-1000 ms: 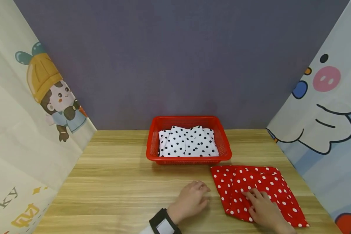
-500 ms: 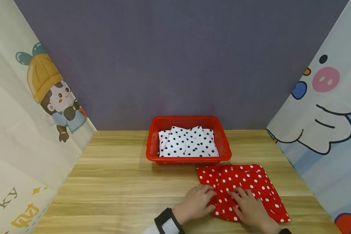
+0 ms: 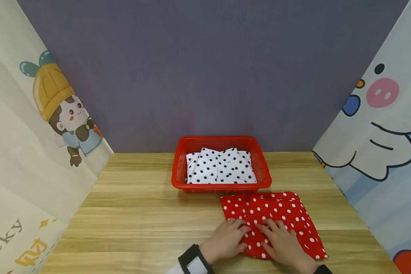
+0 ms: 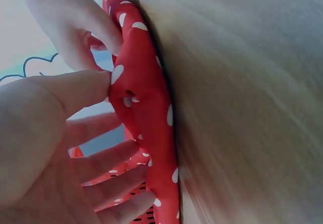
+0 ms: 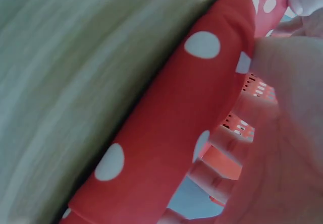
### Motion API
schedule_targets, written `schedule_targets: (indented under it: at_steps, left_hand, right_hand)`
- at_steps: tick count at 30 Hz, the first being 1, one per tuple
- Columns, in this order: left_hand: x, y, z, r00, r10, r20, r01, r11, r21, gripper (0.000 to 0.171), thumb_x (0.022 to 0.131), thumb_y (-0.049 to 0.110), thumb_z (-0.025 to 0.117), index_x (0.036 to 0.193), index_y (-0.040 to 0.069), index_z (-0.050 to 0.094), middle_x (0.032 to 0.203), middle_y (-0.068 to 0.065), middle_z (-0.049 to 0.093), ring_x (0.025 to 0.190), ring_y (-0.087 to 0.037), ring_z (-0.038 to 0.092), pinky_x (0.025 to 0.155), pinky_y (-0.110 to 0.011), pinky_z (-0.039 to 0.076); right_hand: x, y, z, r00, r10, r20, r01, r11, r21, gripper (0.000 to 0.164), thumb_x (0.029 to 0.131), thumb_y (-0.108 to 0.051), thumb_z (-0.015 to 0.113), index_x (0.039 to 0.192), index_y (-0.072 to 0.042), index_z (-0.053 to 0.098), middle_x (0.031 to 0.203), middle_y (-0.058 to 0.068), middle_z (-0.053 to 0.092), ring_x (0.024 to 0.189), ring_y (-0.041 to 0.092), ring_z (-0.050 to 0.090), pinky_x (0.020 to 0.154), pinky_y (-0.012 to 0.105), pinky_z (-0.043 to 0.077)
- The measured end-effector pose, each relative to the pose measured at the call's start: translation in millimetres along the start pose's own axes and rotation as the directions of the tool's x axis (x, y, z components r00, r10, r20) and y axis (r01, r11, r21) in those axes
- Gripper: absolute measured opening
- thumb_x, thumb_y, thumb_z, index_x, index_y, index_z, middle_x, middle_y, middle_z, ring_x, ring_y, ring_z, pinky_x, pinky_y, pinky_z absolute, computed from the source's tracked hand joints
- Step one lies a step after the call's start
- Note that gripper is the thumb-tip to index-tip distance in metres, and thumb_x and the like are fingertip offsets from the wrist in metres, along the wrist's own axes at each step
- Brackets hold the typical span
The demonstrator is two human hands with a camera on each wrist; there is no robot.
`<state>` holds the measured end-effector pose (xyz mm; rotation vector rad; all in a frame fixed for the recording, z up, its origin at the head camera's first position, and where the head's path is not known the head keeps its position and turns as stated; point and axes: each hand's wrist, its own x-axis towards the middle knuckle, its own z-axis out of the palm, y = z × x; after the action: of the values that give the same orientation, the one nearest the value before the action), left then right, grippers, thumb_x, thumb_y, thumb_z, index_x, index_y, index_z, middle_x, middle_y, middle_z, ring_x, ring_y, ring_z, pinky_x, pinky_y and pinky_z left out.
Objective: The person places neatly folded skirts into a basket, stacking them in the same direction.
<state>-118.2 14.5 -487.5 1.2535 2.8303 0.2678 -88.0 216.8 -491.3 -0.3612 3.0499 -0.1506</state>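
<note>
A red cloth with white polka dots (image 3: 296, 219), folded into a flat piece, lies on the table at the right front in the head view. My left hand (image 3: 227, 238) rests on its left part, fingers bent loosely and fingertips touching the fabric. Beside it my right hand (image 3: 282, 243) lies on the cloth's middle, fingers spread and pressing from above. Both wrist views show the cloth's thick near edge (image 4: 151, 98) low on the tabletop, fingers on top of it. Neither hand pinches the fabric visibly. What kind of item the cloth is cannot be told.
A red plastic basket (image 3: 220, 188) stands at the back centre, just behind the cloth. Inside lies a folded white cloth with black dots (image 3: 222, 167). The wooden table (image 3: 130, 213) ends at a dark back wall, with printed curtains on both sides.
The red cloth has slid left across the table with my right hand on it. My left hand has come onto its left part. The basket has stayed put.
</note>
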Motion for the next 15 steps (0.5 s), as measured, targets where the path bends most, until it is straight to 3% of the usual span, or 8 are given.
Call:
schedule_targets:
  at_steps: [5,15]
  left_hand:
    - [-3.8,-3.7,-1.0,0.999,-0.022,0.029,0.023,1.000,-0.009,0.045,0.080,0.035,0.068,0.123,0.029,0.057,0.121,0.006,0.053,0.109,-0.012,0.049,0.093,-0.029,0.043]
    - [-15.9,-10.9,-9.8,0.994,-0.080,0.076,0.083,0.996,-0.044,0.044,0.077,0.032,0.072,0.119,0.026,0.061,0.116,0.004,0.056,0.103,-0.012,0.052,0.089,-0.028,0.045]
  right_hand:
    - [1.8,-5.7,-0.3,1.000,-0.014,0.005,0.014,1.000,0.026,0.060,0.066,-0.045,0.076,0.121,-0.026,0.060,0.117,-0.001,0.053,0.102,0.023,0.046,0.078,0.060,0.046]
    - [4.5,-13.6,-0.4,0.997,-0.049,0.053,0.043,0.993,0.113,0.060,0.068,-0.045,0.075,0.122,-0.025,0.058,0.123,0.001,0.051,0.108,0.024,0.045,0.082,0.062,0.043]
